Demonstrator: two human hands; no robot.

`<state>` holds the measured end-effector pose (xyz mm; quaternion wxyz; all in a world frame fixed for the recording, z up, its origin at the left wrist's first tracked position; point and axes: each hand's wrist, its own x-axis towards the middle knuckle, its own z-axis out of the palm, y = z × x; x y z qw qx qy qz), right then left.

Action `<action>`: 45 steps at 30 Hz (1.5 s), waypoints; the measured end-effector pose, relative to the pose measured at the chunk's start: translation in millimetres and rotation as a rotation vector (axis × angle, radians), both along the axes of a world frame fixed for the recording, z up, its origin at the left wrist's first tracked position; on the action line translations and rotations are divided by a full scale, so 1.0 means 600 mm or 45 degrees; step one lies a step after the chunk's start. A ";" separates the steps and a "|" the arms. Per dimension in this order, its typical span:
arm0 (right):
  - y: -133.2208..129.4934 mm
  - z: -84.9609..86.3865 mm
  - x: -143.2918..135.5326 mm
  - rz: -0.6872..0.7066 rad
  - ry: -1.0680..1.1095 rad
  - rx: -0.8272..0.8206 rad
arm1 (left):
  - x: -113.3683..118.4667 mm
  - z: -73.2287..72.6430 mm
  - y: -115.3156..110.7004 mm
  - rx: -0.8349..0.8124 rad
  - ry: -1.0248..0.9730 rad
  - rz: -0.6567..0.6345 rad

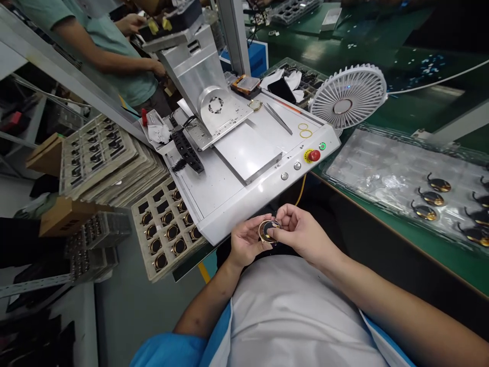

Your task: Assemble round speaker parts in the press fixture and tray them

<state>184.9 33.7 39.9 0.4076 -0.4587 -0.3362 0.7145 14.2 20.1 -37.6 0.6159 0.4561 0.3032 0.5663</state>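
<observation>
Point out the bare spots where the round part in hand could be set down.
Both hands, left hand and right hand, hold the round part. Bare: the machine's flat plate behind the buttons, and the clear tray left of its gold parts. Crowded: the compartment tray.

From here my left hand (246, 239) and right hand (300, 232) cover much of the small round part (268, 230), so I cannot make out its lower rim. The clear tray (385, 168) runs off the right edge. A co-worker's hand (132, 23) is partly cut off at the top.
</observation>
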 end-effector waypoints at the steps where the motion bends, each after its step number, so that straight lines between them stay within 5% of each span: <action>1: -0.001 0.002 -0.001 0.003 -0.016 0.023 | 0.001 0.000 0.001 0.023 0.003 0.010; 22: 0.001 -0.005 0.000 0.135 0.059 -0.058 | 0.000 -0.016 -0.009 0.005 0.042 0.155; 26: 0.004 -0.011 0.011 0.225 -0.086 -0.097 | 0.001 -0.012 -0.010 0.044 0.136 0.195; 35: 0.002 -0.021 -0.006 0.134 0.088 -0.100 | 0.008 0.004 -0.008 0.164 0.157 0.243; 39: 0.052 -0.007 0.005 0.245 -0.087 -0.040 | 0.008 0.019 -0.001 0.116 0.046 0.266; 45: 0.194 0.023 0.044 -0.344 -0.333 0.114 | 0.000 0.049 0.004 0.081 0.061 0.067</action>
